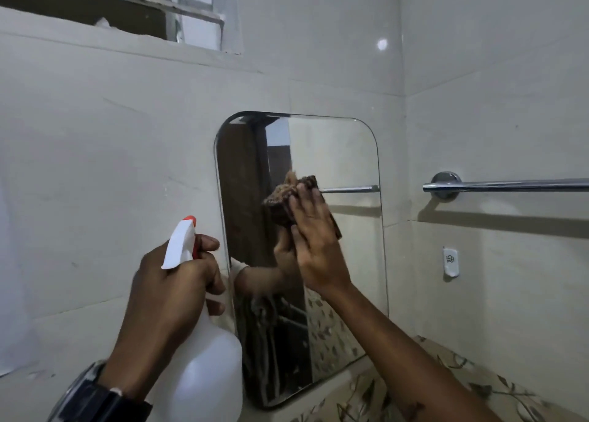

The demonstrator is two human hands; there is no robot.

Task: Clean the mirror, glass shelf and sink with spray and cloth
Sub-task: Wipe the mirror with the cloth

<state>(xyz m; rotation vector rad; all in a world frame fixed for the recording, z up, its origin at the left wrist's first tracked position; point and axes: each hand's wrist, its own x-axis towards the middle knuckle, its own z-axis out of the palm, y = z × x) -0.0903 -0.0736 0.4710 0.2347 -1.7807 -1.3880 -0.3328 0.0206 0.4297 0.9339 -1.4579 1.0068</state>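
Note:
A frameless mirror (344, 154) with rounded corners hangs on the tiled wall in the middle of the head view. My right hand (315, 246) presses a brown cloth (287, 198) flat against the glass near its centre, fingers spread over the cloth. My left hand (172, 287) grips the neck of a white spray bottle (207, 367) with an orange-tipped nozzle, held just left of the mirror's edge, nozzle pointing up and to the right. The glass shelf and the sink are out of view.
A chrome towel rail (506, 185) runs along the right wall at the height of the cloth. A small white wall hook (450, 261) sits below it. A window (191, 17) is at the upper left. A leaf-patterned tile band (478, 380) runs along the lower right.

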